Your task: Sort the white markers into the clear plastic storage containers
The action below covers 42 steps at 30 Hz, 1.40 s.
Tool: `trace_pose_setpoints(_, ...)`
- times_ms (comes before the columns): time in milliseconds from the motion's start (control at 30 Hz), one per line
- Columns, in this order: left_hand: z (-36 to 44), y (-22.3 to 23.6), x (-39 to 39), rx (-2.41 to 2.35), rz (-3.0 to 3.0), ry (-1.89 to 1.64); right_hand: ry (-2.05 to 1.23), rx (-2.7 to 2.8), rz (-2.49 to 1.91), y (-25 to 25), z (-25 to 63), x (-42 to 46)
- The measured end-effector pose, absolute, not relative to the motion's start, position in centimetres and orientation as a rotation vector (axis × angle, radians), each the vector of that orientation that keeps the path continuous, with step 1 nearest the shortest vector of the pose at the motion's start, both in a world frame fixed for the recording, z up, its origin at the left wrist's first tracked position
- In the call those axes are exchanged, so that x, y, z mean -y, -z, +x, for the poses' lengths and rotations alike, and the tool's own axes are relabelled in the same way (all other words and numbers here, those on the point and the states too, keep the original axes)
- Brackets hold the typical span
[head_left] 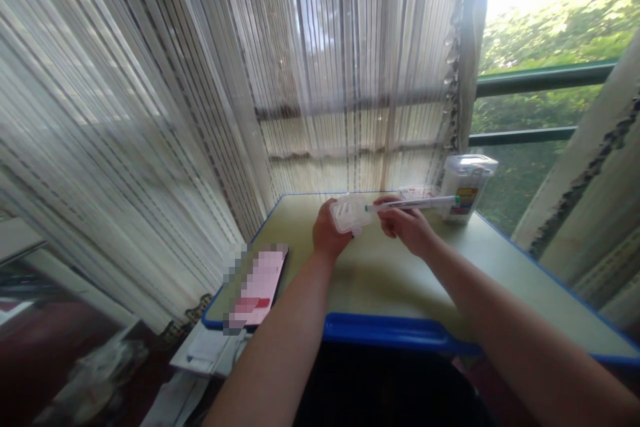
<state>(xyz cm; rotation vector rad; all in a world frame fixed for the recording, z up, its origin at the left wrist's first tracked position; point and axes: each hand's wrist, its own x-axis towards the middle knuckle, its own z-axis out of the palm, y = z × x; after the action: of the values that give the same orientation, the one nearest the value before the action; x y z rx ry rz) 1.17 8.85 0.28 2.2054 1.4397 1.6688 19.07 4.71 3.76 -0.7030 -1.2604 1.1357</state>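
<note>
My left hand is closed around a small clear plastic lid or case, held above the pale green table. My right hand pinches a white pen-like stick with a green band, its tip pointing left and touching the clear plastic piece. Both hands hover near the far middle of the table.
A clear plastic box with a coloured label stands at the far right of the table. A phone lies at the table's left edge. The table has a blue rim. Striped curtains hang behind; a window with green rails is at right.
</note>
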Motion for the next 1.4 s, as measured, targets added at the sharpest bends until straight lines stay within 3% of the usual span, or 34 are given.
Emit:
trace_pose_setpoints(200,1.2,-0.6,-8.4,-1.562,2.299,-1.591,-1.084,1.467,-0.827,-3.4,18.7,-4.5)
trace_pose_setpoints(467,1.4,-1.0,-8.2,-1.706,2.333,-1.532,-0.556,1.604,-0.924,-2.5,18.7,-4.9)
trace_pose_setpoints(1033,1.7,-0.8,-8.1,-1.724,2.296,-1.503,-0.799,1.527,-0.923,-3.8,18.4,-3.8)
trace_pose_setpoints(1400,1.7,-0.7,-8.1,-1.732,2.232,-1.639,-0.157,1.688,-0.930,-2.5,18.4,-4.0)
